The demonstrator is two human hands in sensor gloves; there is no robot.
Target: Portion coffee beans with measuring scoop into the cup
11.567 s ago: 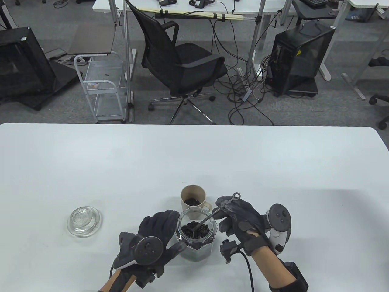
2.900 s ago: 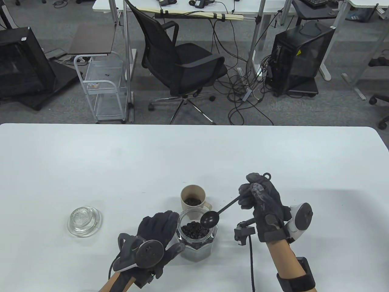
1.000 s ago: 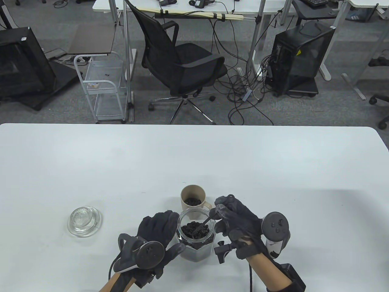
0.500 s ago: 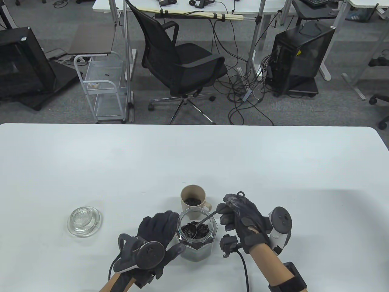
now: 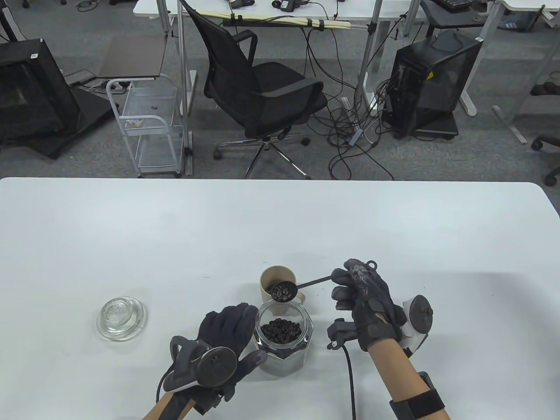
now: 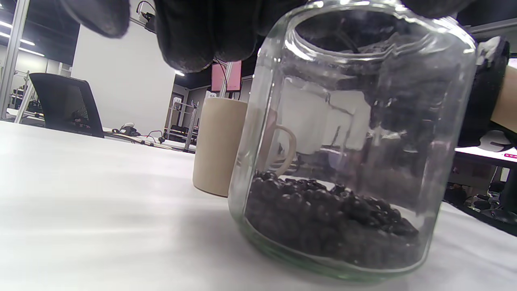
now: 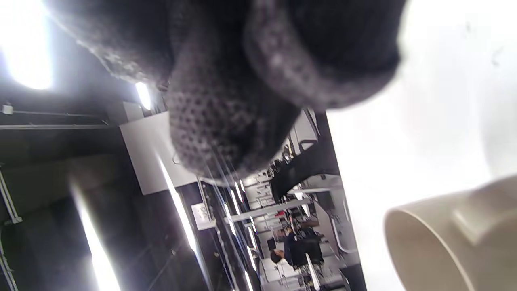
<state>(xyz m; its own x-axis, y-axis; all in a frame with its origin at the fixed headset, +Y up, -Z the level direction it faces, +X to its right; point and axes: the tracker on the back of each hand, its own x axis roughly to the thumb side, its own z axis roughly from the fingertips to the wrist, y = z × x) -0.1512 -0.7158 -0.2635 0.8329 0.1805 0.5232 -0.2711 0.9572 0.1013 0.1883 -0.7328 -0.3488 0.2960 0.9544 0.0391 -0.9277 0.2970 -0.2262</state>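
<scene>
We see two gloved hands working at a white bench [image 5: 131, 227]. Our left hand [image 5: 225, 332] is wrapped around the side of a clear glass jar [image 5: 284, 345], its fingers [image 6: 190, 36] curled against the glass near the rim, holding the jar upright on the bench. The jar is open at the top and a layer of dark coffee beans [image 6: 327, 218] fills its lower part. Our right hand [image 5: 365, 297], off to the right of the jar, has its fingers closed around the handle end of a dark measuring scoop [image 5: 302, 285]; the handle runs leftward from the hand, and the round bowl of the scoop, loaded with beans, is held over the open mouth of a beige cup [image 5: 275, 280]. The cup stands upright on the bench just beyond the jar, on the far side from the left hand, its handle turned toward the right hand. In the right wrist view the gloved fingers [image 7: 226, 121] fill most of the frame and the cup's rim shows at the lower right corner. Well to the left of the left hand a round glass lid [image 5: 121, 317] lies on the bench. Beyond the bench stands a black office chair [image 5: 258, 87].
</scene>
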